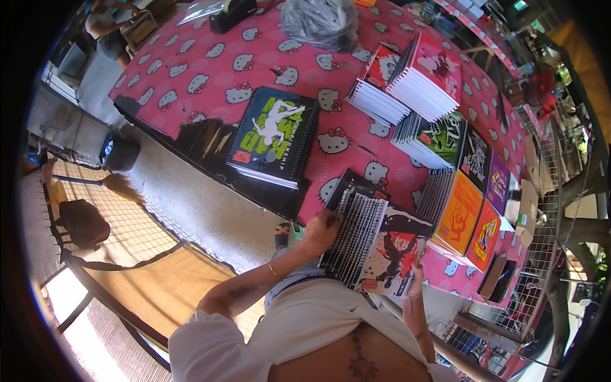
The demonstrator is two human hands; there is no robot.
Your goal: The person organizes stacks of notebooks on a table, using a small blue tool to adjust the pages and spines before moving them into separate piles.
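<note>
Between my hands, at the near edge of the table, is a thick stack of spiral notebooks (pixel 394 254). Its top cover is white and black with red splashes, and the black wire bindings face left. My left hand (pixel 320 234) is closed on the bound side, beside a dark-covered notebook (pixel 349 184) that sticks out at the far end. Fingers of my right hand (pixel 415 280) wrap the stack's near right corner. Further left lies a neat pile of black notebooks (pixel 273 137) with a green and white cover design.
A pink cat-print cloth covers the table (pixel 331 143). To the right stand red notebooks (pixel 436 70), green notebooks (pixel 439 137), orange notebooks (pixel 459 213) and a purple notebook (pixel 498 181). At the back are a clear plastic bag (pixel 320 22) and a tape dispenser (pixel 232 14). Another person (pixel 108 28) is far left.
</note>
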